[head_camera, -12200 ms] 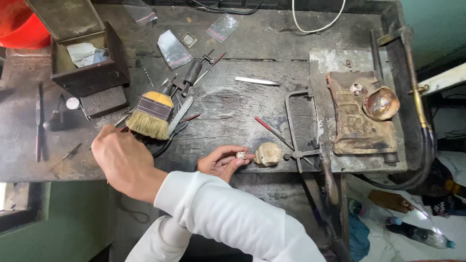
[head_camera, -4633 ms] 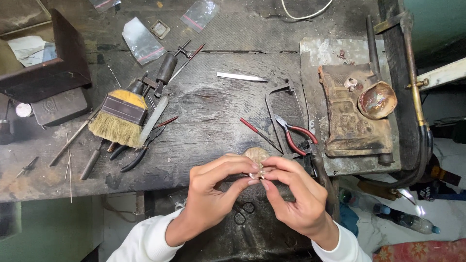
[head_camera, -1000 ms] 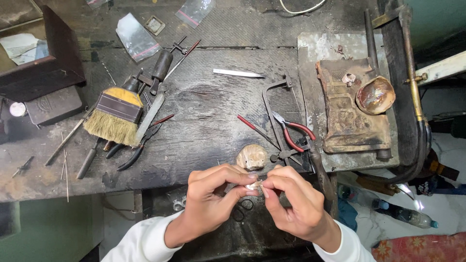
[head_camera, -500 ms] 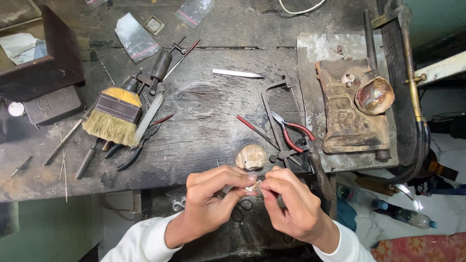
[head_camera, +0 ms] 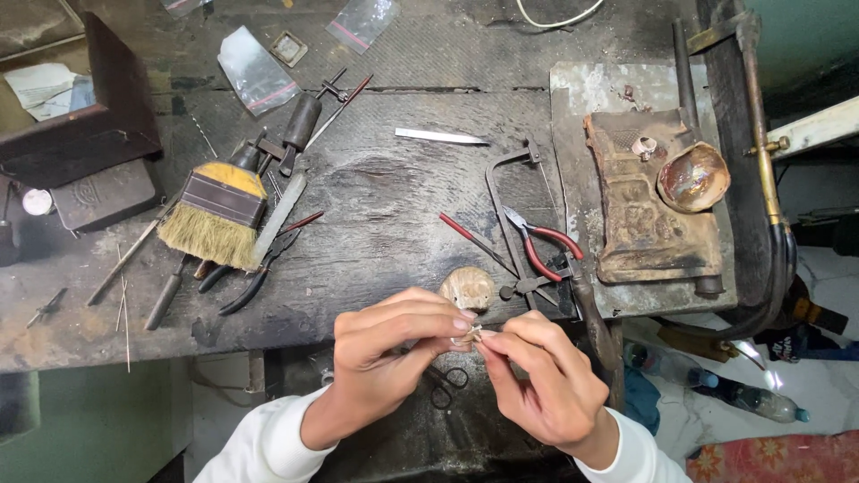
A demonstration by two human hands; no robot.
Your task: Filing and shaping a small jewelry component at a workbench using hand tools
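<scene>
**Small metal piece pinched at the bench's front edge**

Both hands meet just off the near edge of the workbench [head_camera: 376,215]. The left hand [head_camera: 389,358] and right hand [head_camera: 541,385] each pinch closed on a tiny metal piece [head_camera: 472,334], too small to tell its direction. A rounded wooden peg [head_camera: 467,287] sits just behind; pliers [head_camera: 541,246] lie near.
</scene>
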